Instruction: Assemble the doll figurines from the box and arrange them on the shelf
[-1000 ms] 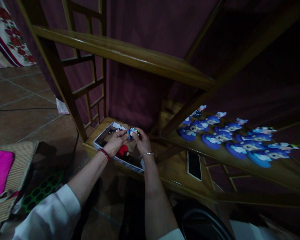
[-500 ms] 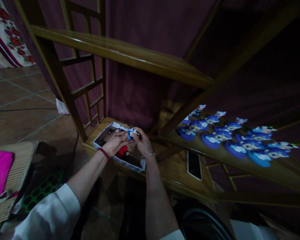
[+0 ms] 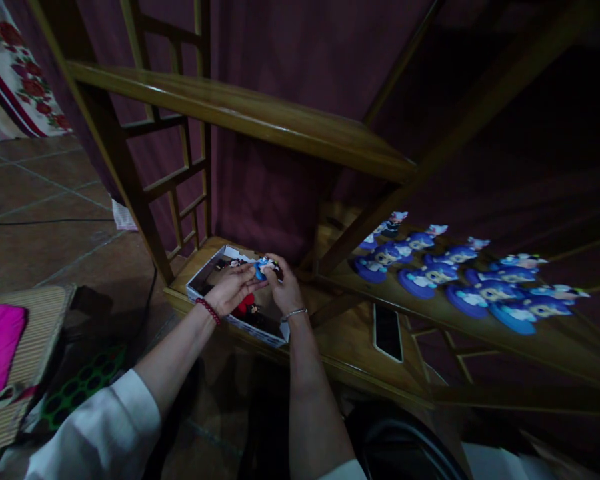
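Over the open box (image 3: 255, 331) on the low wooden shelf (image 3: 347, 333), the blue-and-white figurine (image 3: 267, 267) sits in a two-handed grip, left hand (image 3: 230, 290) and right hand (image 3: 285, 287) both grasping it! The left fingers lie flatter, palm opened upward compared with a second ago; the right wrist slides clear of the box's near corner; the red piece (image 3: 245, 306) inside stays put.

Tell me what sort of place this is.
Probably an indoor display corner, perhaps in a shop or home: rows of figurines line a wooden shelf, purple cloth hangs behind, and the floor looks tiled.
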Tool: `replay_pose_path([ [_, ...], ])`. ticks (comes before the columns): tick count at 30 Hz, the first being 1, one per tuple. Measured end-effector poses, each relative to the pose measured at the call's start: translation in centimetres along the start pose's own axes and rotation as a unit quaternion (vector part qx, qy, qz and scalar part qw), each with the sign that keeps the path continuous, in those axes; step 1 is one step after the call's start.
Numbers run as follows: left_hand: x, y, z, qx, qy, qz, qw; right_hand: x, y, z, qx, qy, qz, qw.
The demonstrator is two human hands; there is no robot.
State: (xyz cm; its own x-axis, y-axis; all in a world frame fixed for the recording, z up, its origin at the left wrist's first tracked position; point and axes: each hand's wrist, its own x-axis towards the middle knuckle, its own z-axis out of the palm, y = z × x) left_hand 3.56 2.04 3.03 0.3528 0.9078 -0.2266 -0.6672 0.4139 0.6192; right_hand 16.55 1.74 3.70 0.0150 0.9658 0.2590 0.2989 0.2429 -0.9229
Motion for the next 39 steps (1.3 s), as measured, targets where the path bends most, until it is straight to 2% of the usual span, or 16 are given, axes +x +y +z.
replay_pose_path([
  [5, -0.4, -0.4, 0.4, -0.046, 0.001, 0.026, 0.999, -0.3, 0.6, 1.0, 0.041, 0.059, 0.024, 0.997],
  [8, -1.4, -0.6, 0.5, -0.053, -0.011, 0.021, 0.998, -1.0, 0.2, 1.0, 0.049, 0.068, 0.037, 0.996],
  [14, -4.8, -0.9, 1.3, -0.053, 0.001, 0.008, 0.999, -3.8, -2.1, 0.6, 0.07, 0.053, 0.04, 0.995],
  [17, -6.7, -1.0, 2.2, -0.054, -0.002, 0.004, 0.999, -5.3, -3.5, -0.1, 0.049, 0.046, 0.039, 0.997],
  [22, -9.9, -0.9, 4.1, -0.067, -0.025, 0.014, 0.997, -7.1, -6.1, -1.7, 0.01, 0.026, 0.012, 1.0],
  [27, -12.6, -0.5, 6.2, -0.073, -0.078, 0.015, 0.994, -8.5, -9.2, -3.7, 0.003, -0.004, -0.016, 1.0],
  [32, -14.5, -0.2, 8.0, -0.08, -0.112, 0.024, 0.99, -9.6, -11.9, -5.0, 0.03, -0.03, -0.02, 0.999],
  [39, -16.3, -0.8, 8.9, -0.073, -0.121, 0.014, 0.99, -11.0, -13.1, -6.2, 0.024, -0.051, -0.02, 0.998],
])
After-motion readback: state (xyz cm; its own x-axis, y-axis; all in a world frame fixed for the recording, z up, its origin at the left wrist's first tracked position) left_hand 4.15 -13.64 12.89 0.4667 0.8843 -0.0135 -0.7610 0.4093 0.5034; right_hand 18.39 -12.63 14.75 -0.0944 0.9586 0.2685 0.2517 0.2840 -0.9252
